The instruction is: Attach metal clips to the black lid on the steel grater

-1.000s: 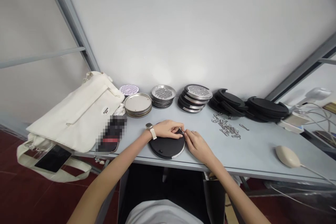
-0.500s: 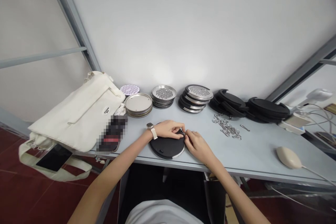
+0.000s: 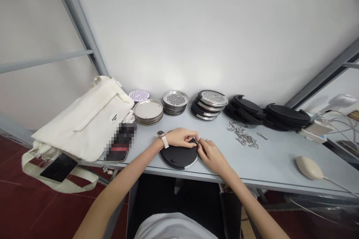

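View shifted slightly left; white bag appears slightly farther right.

A cream fabric bag leans across the left end of the surface, its strap hanging over the edge above the red tiled floor. Beside it lies a pixelated dark object. Toward the right sit a rounded cream device with a cable and, farther back, tangled cords.

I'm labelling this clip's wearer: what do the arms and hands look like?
The left hand and right hand are gloveless; no sleeves cover the forearms. A watch with a dark face and pale strap circles the left wrist; the right wrist has none.
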Tool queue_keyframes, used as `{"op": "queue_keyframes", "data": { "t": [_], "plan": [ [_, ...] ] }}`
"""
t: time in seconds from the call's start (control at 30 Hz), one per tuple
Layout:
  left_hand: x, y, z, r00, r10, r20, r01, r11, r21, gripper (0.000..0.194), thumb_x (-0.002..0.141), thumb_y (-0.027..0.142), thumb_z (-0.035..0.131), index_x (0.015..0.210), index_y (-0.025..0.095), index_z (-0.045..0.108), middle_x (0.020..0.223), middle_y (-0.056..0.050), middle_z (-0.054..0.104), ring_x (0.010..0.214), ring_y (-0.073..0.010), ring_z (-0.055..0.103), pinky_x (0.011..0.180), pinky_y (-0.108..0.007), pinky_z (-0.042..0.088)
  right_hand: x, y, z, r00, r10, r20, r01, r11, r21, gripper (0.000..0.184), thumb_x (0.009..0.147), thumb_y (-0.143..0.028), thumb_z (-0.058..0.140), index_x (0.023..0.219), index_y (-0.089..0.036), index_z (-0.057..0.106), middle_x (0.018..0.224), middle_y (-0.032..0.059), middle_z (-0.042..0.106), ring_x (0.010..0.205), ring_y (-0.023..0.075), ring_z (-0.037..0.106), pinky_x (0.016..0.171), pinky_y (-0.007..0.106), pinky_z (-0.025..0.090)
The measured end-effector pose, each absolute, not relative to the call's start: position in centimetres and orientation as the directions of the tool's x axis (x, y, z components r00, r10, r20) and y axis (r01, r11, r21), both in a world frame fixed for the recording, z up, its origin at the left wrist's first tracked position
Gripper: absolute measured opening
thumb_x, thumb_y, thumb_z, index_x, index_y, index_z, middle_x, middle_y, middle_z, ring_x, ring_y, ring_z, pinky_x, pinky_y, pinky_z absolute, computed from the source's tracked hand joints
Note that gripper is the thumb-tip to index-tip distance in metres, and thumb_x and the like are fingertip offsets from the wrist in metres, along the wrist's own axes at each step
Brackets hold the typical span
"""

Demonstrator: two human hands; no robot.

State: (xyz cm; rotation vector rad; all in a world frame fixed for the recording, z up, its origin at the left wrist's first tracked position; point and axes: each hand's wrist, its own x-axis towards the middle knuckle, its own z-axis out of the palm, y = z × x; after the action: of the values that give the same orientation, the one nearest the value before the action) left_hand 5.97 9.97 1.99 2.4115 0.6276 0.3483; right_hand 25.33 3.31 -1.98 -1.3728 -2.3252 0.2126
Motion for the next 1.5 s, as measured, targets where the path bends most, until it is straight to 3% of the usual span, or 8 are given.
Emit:
{"op": "queue_keyframes", "data": {
  "t": [1.23, 1.5],
  "plan": [
    [5.94, 10.06, 1.6, 0.849, 0.519, 0.101, 0.33, -0.668, 0.668, 0.021, 0.084, 0.029, 0.057, 0.103, 0.02, 0.058, 0.061, 0.008, 0.04, 0.055, -0.0078, 0.038, 0.057, -0.019, 0.029, 25.49, 3.29, -1.89, -0.423, 0.851, 0.311, 0.786, 0.515, -0.343, 0.02, 0.094, -0.021, 0.034, 0.08, -0.02, 0.048, 0.07, 0.0036, 0.056, 0.068, 0.0201, 0.052, 0.065, 0.03, 0.037],
    [5.91, 9.98, 1.88, 0.845, 0.527, 0.091, 0.328, -0.644, 0.691, 0.021, 0.084, 0.028, 0.057, 0.103, 0.019, 0.06, 0.061, 0.007, 0.04, 0.056, -0.0082, 0.038, 0.057, -0.02, 0.029, 25.51, 3.3, -1.79, -0.411, 0.858, 0.309, 0.768, 0.509, -0.39, 0.02, 0.094, -0.021, 0.035, 0.079, -0.021, 0.047, 0.07, 0.0032, 0.056, 0.069, 0.0195, 0.053, 0.066, 0.03, 0.039]
  ]
}}
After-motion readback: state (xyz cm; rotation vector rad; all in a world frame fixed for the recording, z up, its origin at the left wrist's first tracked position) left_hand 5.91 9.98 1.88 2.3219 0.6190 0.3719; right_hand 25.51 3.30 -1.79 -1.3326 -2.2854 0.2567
